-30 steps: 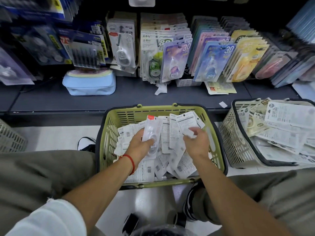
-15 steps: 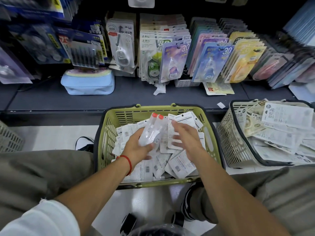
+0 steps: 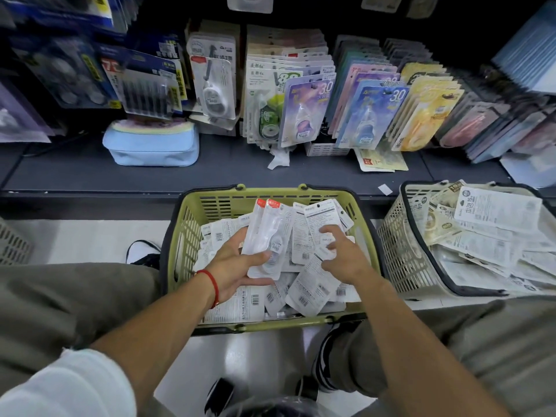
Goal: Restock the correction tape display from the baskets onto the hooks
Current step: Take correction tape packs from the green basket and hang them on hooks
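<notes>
A green basket point(image 3: 186, 233) stands on the floor between my knees, full of white correction tape packs lying face down. My left hand point(image 3: 233, 264) grips a small stack of packs with red tabs point(image 3: 266, 230), held upright over the basket. My right hand point(image 3: 343, 254) reaches into the pile beside it, its fingers pinching a white pack point(image 3: 323, 219) by the lower part. Correction tape packs point(image 3: 304, 112) hang in rows on the display hooks above the dark shelf.
A white basket point(image 3: 400, 251) with more packs stands to the right. A light blue pouch point(image 3: 150, 145) lies on the shelf point(image 3: 90, 179), with a yellow pack point(image 3: 380, 161) and paper scraps further right. Another white basket's edge point(image 3: 12, 245) shows at far left.
My left hand has gathered a second red-tabbed pack and tilted the stack upright. My right hand moved left across the pile and took hold of another pack.
</notes>
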### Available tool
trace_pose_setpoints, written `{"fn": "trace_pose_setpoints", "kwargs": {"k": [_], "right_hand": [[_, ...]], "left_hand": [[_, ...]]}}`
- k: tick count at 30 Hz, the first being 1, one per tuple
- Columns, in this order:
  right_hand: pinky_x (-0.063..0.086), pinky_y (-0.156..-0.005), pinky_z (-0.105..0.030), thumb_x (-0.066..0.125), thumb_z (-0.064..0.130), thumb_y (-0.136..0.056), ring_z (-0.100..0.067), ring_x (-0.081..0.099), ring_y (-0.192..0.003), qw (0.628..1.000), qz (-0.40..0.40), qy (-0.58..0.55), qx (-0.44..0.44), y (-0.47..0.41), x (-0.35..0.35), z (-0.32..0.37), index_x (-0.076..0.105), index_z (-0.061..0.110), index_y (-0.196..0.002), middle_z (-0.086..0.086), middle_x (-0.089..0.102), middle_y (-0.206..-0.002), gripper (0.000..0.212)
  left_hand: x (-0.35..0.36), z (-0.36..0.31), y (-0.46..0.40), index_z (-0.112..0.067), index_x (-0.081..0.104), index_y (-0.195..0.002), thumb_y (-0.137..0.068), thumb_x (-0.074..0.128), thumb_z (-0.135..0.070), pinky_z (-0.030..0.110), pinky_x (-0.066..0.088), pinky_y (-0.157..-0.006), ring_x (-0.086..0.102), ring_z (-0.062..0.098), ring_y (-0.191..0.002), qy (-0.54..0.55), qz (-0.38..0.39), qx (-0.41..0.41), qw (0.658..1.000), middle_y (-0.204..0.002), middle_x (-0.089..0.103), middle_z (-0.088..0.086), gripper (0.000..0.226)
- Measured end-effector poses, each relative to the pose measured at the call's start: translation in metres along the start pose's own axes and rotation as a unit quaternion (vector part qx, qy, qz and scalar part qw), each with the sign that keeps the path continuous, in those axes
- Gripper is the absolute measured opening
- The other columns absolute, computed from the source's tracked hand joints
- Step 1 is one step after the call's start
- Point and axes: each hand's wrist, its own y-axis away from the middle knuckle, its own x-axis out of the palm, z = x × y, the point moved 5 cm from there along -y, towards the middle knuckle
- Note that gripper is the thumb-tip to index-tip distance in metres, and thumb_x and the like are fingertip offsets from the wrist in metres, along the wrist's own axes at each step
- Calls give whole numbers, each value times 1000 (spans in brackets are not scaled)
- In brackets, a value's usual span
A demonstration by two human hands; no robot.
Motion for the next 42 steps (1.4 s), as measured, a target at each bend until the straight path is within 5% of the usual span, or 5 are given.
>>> {"fn": "trace_pose_setpoints", "kwargs": {"k": [12, 23, 27, 32, 42], "right_hand": [[62, -85, -34, 71, 4, -95, -30, 75, -95, 858, 134, -494, -46, 7, 7, 43, 73, -9, -115, -24, 76, -105, 23], [49, -44, -26, 82, 27, -92, -18, 56, -41, 909, -100, -405, -13, -1, 25, 39, 74, 8, -102, -11, 69, -59, 23], [61, -78, -41, 68, 41, -100, -28, 73, -95, 955, -179, -233, 22, -4, 28, 20, 67, 11, -125, -9, 73, -112, 39], [30, -121, -52, 63, 40, -101, -39, 11, -158, 971, -73, 183, 137, 4, 51, -24, 10, 6, -164, -22, 7, -171, 89], [56, -83, -42, 53, 5, -103, -40, 67, -106, 959, -231, -135, 90, 12, 33, -12, 58, 0, -128, -22, 68, -116, 27]], "left_hand": [[-10, -4, 1, -38, 57, -140, -90, 79, -6, 54, 59, -95, 71, 29, -117, -94, -21, 22, 995, -124, 76, -2, 63], [1, 9, 1, -36, 52, -143, -71, 95, -23, 56, 60, -90, 71, 31, -120, -32, 58, 0, 998, -132, 72, 4, 84], [-9, 13, -5, -32, 57, -136, -72, 92, -7, 49, 62, -85, 74, 29, -113, -35, -2, 1, 999, -124, 76, 4, 78], [-20, 9, -6, -34, 59, -135, -64, 93, -10, 52, 63, -82, 75, 31, -110, -12, -27, -10, 999, -123, 76, 5, 81], [-23, 0, -5, -34, 64, -131, -54, 103, -17, 54, 63, -80, 75, 31, -110, 3, -58, -5, 998, -122, 77, 3, 87]]}}
